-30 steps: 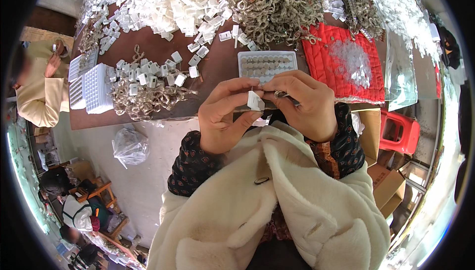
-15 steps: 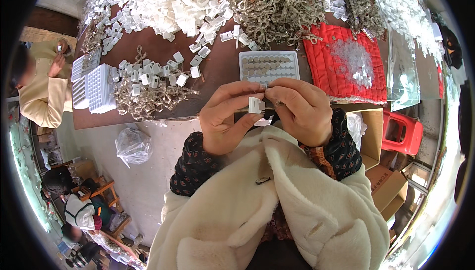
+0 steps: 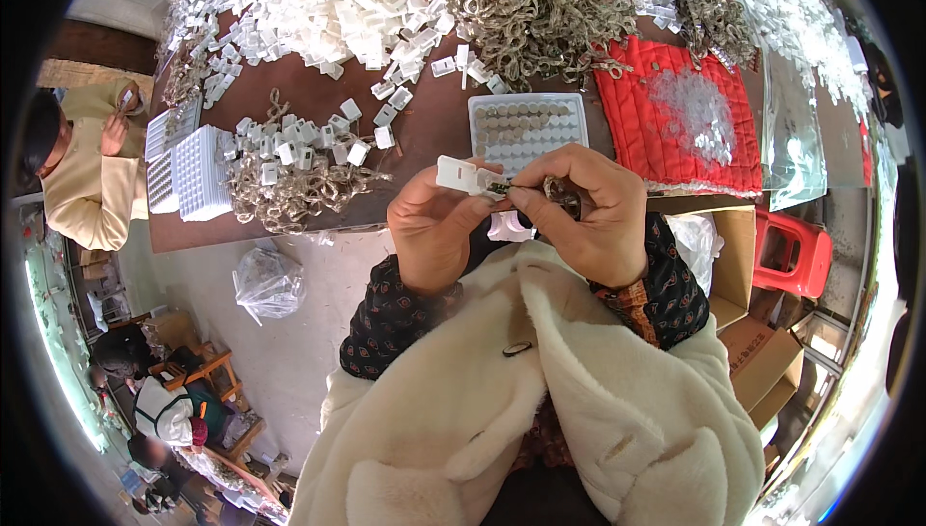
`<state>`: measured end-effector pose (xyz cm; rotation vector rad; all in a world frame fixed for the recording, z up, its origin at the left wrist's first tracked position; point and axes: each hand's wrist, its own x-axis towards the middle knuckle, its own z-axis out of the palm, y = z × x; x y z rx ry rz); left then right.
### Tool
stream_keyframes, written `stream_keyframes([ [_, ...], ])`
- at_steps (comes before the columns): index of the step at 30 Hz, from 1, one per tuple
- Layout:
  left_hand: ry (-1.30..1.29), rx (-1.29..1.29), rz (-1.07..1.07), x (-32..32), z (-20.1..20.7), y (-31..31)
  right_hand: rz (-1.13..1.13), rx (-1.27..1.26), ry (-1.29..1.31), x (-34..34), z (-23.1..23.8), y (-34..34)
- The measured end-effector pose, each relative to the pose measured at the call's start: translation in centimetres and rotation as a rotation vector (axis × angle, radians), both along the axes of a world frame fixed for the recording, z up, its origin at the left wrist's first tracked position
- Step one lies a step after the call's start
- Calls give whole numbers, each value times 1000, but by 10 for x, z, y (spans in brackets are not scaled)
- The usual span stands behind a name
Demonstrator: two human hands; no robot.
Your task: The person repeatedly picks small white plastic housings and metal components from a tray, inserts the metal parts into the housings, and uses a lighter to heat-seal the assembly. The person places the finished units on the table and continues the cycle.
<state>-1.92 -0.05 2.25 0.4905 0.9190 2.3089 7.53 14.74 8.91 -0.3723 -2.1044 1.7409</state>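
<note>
In front of my chest, my left hand (image 3: 431,227) pinches a small white plastic case (image 3: 457,174) between thumb and fingers. The case lies tilted, pointing out to the left. Close against it, my right hand (image 3: 588,213) has thumb and forefinger pressed together at the case's right end, on a small dark part. A coil of thin wire (image 3: 558,190) hangs within the right hand's curled fingers. How the wire joins the case is partly hidden by my fingertips. Just beyond the hands stands a white tray (image 3: 582,152) of round coin-like cells.
Heaps of white cases (image 3: 357,5) and coiled wire strings (image 3: 535,10) cover the brown table's (image 3: 318,82) far side. A red quilted cloth (image 3: 632,126) holds clear pieces. Stacked white trays (image 3: 201,174) stand left, near a co-worker (image 3: 92,164). A red stool (image 3: 793,254) and cartons (image 3: 757,357) stand right.
The white case has turned from upright to lying on its side and shifted left and up in my left hand. The right fingers have come down toward its end.
</note>
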Motion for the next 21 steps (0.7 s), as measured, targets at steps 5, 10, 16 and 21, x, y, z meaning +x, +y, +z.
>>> stream_keyframes([
  [5, 4, 12, -12, -1, 3, -1, 34, -17, -15, -1, 0, -1],
  [10, 85, -28, -4, -3, 5, -2, 46, -39, 14, -2, 2, -2],
  [16, 63, 2, 24, -2, 1, 0, 100, -465, -216, -4, 3, 3],
  [21, 111, 58, 41, -5, -2, 0, 137, -107, -12, -5, -4, -4],
])
